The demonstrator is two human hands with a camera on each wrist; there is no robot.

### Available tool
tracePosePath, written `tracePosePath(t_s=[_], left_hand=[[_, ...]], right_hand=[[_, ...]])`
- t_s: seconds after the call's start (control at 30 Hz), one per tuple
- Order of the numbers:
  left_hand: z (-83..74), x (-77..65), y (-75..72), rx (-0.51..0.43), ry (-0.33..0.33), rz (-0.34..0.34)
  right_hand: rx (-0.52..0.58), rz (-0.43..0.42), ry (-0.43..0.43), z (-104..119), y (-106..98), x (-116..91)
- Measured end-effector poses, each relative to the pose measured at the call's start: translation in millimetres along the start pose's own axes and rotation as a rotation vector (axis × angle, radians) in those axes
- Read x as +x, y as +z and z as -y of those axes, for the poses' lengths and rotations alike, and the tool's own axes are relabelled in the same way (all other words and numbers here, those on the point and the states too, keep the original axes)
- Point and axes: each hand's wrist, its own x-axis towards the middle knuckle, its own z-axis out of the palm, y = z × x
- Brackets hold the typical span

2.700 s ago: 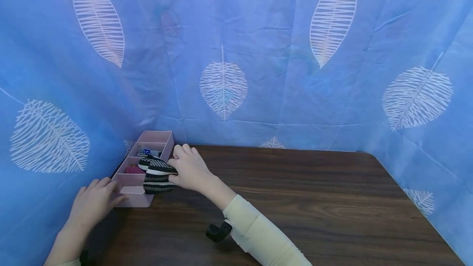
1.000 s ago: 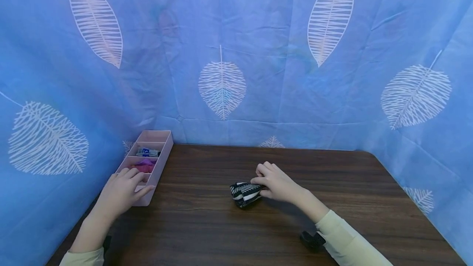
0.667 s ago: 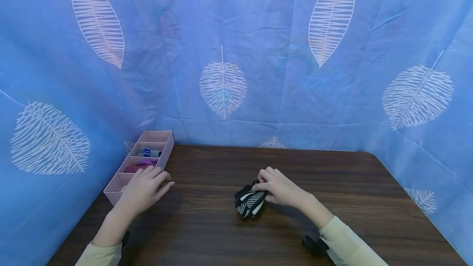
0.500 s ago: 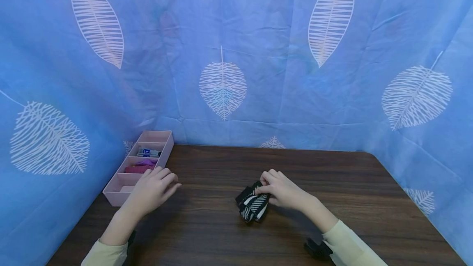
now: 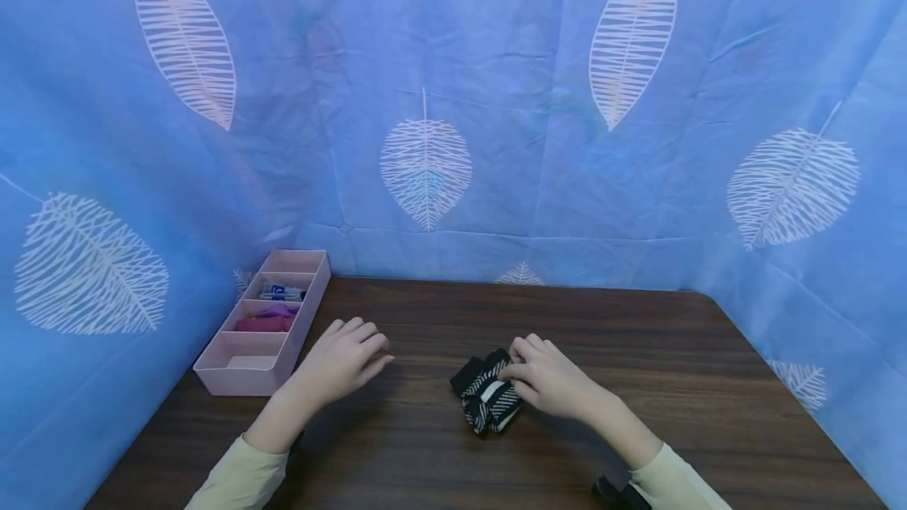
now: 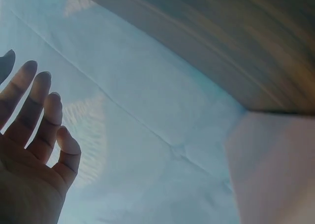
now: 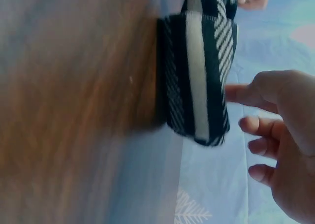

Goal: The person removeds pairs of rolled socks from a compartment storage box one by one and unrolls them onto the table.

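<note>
Dark wood-grain table (image 5: 602,321); blue leaf-print curtain (image 5: 524,187) behind, both sides; striped cloth bundle (image 5: 487,398) on table, right hand (image 5: 556,384) pinches its edge; left hand (image 5: 340,363) relaxed, between bundle and pink box (image 5: 241,382)

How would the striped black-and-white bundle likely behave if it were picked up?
The bundle looks like folded, patterned fabric, so it would probably sag or unfold rather than stay stiff. The textile surface likely won't be slippery. Its lumpy, uneven shape makes rolling unlikely.

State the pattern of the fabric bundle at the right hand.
The fabric bundle is black with pale stripes and slanted dashes, clearest in the right wrist view.
</note>
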Motion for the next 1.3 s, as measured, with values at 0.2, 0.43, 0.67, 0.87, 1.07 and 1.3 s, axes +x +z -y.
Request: tracePosePath(t_s=[0.2, 0.43, 0.67, 0.87, 1.07, 1.3], left_hand=[[-18.6, 19.7, 15.3, -0.014, 0.034, 0.071], [-35.4, 37.6, 30.1, -0.026, 0.016, 0.183], [-50.2, 50.0, 40.0, -0.022, 0.051, 0.288], [-66.2, 53.3, 37.0, -0.078, 0.062, 0.458], [-87.1, 54.2, 28.6, -0.225, 0.057, 0.722], [-110.6, 54.1, 23.6, -0.238, 0.109, 0.819]], right_hand=[[-0.059, -0.048, 0.148, 19, 7, 1], [-0.184, -0.008, 0.288, 35, 15, 15], [-0.124, 0.159, 0.345, 39, 7, 21], [-0.056, 0.245, 0.34, 34, -2, 18], [0.005, 0.281, 0.321, 21, -3, 13], [0.104, 0.279, 0.284, 5, -3, 11]])
